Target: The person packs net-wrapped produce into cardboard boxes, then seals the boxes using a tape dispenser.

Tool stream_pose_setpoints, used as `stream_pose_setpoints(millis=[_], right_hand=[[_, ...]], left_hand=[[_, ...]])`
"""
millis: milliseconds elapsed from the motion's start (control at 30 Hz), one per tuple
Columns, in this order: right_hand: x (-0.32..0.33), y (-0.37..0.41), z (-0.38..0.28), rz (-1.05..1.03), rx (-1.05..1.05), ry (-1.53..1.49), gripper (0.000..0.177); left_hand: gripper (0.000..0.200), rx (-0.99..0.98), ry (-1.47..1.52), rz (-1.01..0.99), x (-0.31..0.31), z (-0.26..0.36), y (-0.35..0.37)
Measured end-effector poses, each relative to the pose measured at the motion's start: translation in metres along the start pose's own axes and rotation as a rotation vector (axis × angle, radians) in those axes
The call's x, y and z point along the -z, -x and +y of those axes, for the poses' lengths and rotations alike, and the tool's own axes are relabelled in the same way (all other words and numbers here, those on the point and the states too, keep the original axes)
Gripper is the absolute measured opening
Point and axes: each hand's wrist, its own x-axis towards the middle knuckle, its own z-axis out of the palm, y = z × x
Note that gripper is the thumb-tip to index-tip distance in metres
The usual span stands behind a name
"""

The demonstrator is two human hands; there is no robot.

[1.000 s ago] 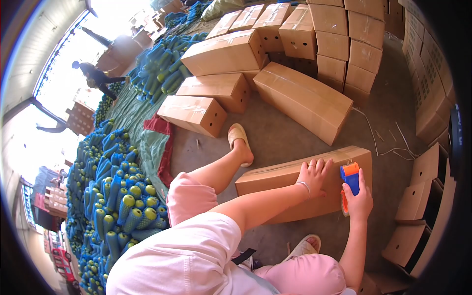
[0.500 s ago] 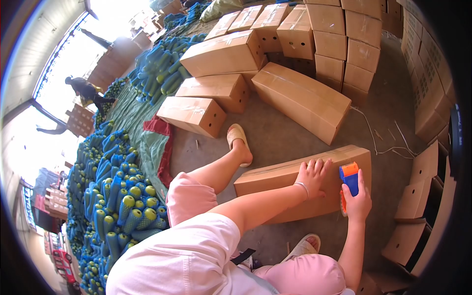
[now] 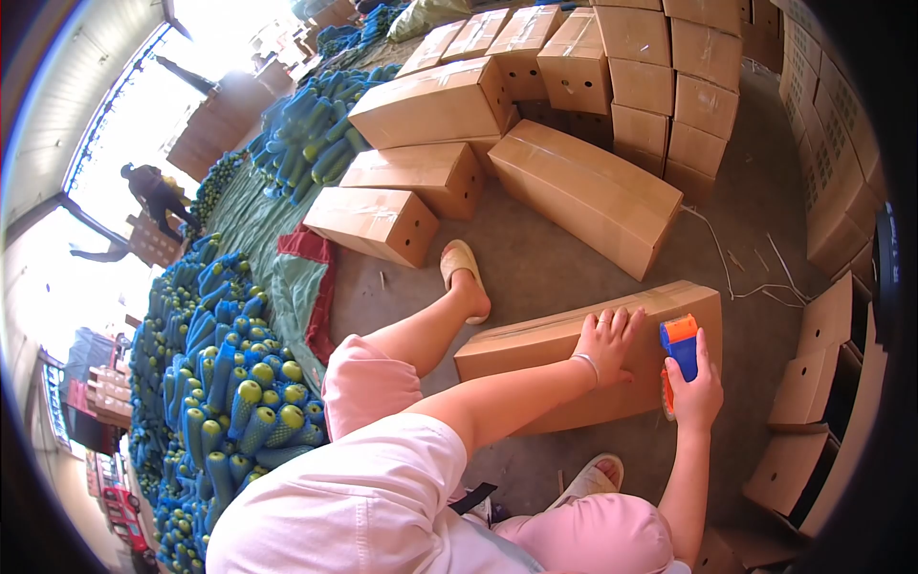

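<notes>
Single head-worn camera | looks forward and down | wide view | near the carton (image 3: 622,402)

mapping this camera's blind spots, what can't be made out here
All in the head view:
- Contents of the box under the left hand: hidden by its cardboard.
- Grip of the blue and orange tool: partly covered by the right hand.
- What the distant person's hands are doing: too small, against glare.
- Cardboard at the lower right: cut off by the bottom edge.
</notes>
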Motion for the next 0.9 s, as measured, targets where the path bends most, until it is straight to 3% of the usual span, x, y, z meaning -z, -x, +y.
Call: stream_pose_setpoints(millis=[900], right_hand=[[0.0059, 0.0028, -0.0026, -0.077, -0.038, 0.004, 0.070]], left_hand=[[0.118, -0.008, 0.005, 0.003, -0.0003, -0.0001, 0.0008]])
